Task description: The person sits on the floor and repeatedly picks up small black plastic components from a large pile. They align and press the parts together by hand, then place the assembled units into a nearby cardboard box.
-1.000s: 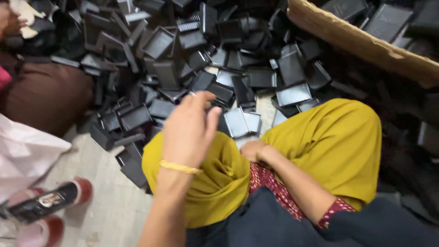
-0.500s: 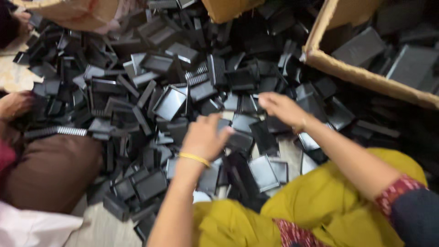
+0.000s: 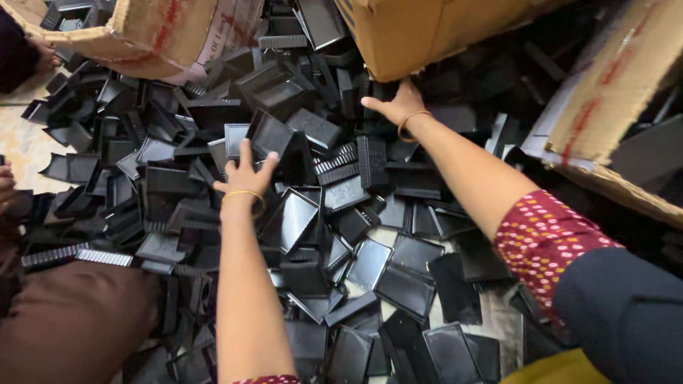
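A big heap of black plastic trays (image 3: 299, 213) covers the floor in the head view. My left hand (image 3: 245, 174) reaches forward with fingers spread over a black tray (image 3: 270, 135) near the heap's middle, touching its near edge. My right hand (image 3: 398, 107) stretches further out, fingers apart, resting on black parts at the foot of a cardboard box (image 3: 420, 32). Each wrist carries a thin gold bangle. Whether either hand actually grips a part is hidden by the fingers.
A torn cardboard box (image 3: 149, 43) lies at the top left and another cardboard box (image 3: 612, 107) at the right, both holding black parts. Another person's brown-clad leg (image 3: 64, 320) is at the lower left, their hand (image 3: 6, 185) at the left edge.
Both my arms have stretched further forward into the heap. The right hand has gone up to the box's base. The view has tilted forward, away from my yellow-clad knees.
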